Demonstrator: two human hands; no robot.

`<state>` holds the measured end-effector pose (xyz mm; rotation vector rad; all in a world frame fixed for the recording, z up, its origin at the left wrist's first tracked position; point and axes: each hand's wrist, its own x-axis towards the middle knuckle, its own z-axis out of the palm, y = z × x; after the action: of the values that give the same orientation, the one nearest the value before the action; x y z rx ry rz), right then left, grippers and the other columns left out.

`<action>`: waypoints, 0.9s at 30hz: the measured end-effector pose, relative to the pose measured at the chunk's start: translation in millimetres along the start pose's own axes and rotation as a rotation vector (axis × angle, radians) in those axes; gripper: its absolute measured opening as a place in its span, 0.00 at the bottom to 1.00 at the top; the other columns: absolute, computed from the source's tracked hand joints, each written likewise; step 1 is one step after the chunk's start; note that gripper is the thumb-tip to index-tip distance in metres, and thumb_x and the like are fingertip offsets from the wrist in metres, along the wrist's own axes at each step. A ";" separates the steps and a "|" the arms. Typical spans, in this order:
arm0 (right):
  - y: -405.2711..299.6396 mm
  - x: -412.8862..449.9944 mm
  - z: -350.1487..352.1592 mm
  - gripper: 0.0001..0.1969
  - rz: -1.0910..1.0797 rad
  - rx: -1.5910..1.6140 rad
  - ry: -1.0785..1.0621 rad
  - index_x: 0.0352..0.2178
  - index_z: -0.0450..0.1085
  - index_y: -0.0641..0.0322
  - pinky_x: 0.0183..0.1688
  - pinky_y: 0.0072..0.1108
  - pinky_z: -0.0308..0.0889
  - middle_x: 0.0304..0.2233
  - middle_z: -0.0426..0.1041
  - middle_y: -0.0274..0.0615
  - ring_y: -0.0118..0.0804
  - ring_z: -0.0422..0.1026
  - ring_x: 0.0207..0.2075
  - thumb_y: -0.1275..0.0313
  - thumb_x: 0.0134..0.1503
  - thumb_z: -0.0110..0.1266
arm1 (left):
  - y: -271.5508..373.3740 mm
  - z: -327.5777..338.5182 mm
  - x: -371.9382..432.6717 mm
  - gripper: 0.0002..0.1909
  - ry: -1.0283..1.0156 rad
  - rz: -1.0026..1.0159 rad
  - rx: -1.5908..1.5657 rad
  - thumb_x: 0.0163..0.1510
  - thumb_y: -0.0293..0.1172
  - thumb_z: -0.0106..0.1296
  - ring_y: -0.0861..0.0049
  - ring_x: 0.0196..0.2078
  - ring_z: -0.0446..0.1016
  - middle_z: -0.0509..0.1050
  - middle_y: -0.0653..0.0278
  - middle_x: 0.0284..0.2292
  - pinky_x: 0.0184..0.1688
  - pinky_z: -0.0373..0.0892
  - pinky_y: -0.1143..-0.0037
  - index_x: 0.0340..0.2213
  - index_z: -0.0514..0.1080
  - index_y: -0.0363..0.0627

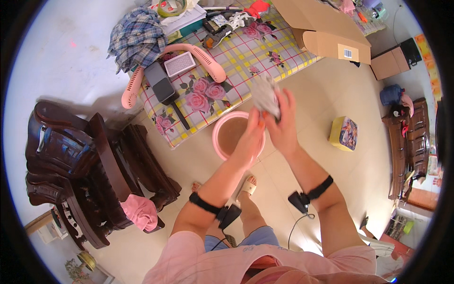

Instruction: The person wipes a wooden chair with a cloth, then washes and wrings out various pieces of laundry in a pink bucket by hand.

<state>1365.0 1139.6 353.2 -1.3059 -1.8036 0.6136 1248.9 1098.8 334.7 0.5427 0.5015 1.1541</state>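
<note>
Between both hands, above the table's near edge, is a blurred grey-white item (265,94); blur hides exactly what it is. My right hand (284,127) grips its right side with the fingers spread along it. At its lower end, the fingertips of my left hand (250,136) close on it, with small orange spots beside them. Partly beneath my left hand and forearm stands a pink-rimmed basin (220,154) of brownish water on the floor. A grey sneaker (221,34) with white laces and an orange patch lies on the flowered tablecloth (244,56).
On the table lie a pink neck fan (209,65), a white patterned box (180,64), a black-and-grey handled device (161,83), a plaid cloth (136,39) and a cardboard box (326,32). A dark wooden chair (71,142) stands left; a yellow tin (343,133) sits on the floor right.
</note>
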 end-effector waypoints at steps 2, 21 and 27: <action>4.8 42.4 8.4 0.31 -0.099 -0.174 0.129 0.55 0.55 0.60 0.55 0.37 0.55 0.58 0.46 0.59 0.62 0.54 0.56 0.75 0.48 0.53 | 10.0 3.8 34.2 0.39 0.136 0.061 0.058 0.60 0.49 0.37 0.77 0.63 0.44 0.42 0.71 0.63 0.61 0.43 0.72 0.62 0.32 0.48; -27.1 -3.2 68.2 0.22 -0.158 -0.655 -0.265 0.45 0.67 0.59 0.42 0.35 0.64 0.46 0.63 0.49 0.51 0.65 0.42 0.75 0.44 0.53 | 15.9 -45.3 -44.9 0.36 0.383 -0.150 -0.156 0.59 0.33 0.37 0.75 0.64 0.43 0.41 0.67 0.63 0.63 0.42 0.73 0.62 0.32 0.46; -10.4 36.5 59.0 0.21 -0.066 -0.436 -0.141 0.45 0.66 0.63 0.49 0.33 0.62 0.46 0.64 0.52 0.49 0.64 0.47 0.79 0.47 0.44 | -14.7 -69.7 -15.5 0.41 0.042 -0.001 -0.096 0.56 0.33 0.45 0.73 0.62 0.49 0.48 0.58 0.61 0.60 0.51 0.73 0.61 0.32 0.45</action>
<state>1305.5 1174.3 340.2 -1.5065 -2.1710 0.2876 1210.8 1089.5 273.3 0.4359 0.4803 1.1843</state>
